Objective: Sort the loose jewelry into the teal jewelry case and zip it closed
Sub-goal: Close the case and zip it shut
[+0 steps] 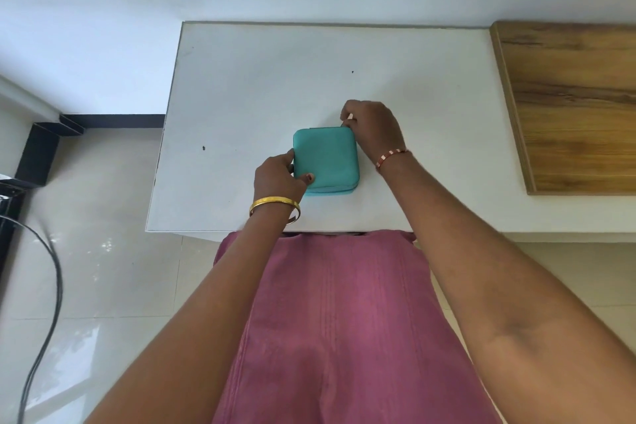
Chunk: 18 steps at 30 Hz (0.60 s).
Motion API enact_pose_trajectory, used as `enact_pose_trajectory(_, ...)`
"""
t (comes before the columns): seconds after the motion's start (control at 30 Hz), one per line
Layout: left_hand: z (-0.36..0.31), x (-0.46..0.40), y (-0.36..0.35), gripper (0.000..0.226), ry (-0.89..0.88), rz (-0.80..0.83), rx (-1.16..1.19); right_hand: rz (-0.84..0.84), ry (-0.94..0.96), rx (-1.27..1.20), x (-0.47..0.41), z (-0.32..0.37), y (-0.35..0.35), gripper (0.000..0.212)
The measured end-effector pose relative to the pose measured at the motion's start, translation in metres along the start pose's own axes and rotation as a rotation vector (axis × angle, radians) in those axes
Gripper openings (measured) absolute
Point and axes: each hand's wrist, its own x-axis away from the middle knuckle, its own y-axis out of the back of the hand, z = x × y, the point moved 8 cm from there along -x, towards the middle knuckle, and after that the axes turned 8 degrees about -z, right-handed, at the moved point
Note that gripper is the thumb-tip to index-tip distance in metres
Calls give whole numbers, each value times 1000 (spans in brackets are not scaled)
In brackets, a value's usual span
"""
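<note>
The teal jewelry case [327, 157] lies flat on the white table [261, 86], its lid down. My left hand [279, 173] grips the case's near left corner, thumb on the lid and fingers along the left side. My right hand [373, 127] sits at the far right corner and pinches the small zipper pull [348, 118] there. No loose jewelry shows on the table.
A wooden board [571, 103] lies on the table's right part. Two small dark specks [204, 148] mark the white surface. To the left are tiled floor, a black frame [44, 151] and a dark cable [51, 286]. My pink garment [337, 320] is below the table's near edge.
</note>
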Motion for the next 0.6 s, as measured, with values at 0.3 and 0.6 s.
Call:
enact_pose_trajectory(0.3,8,14,0,49,-13,-26,87,-199,-681,-580,94,-20,0,29)
enact_pose_trajectory(0.6,8,38,-1,48,-57,-69,193,-111,-581,-477,124,-7,-2,31)
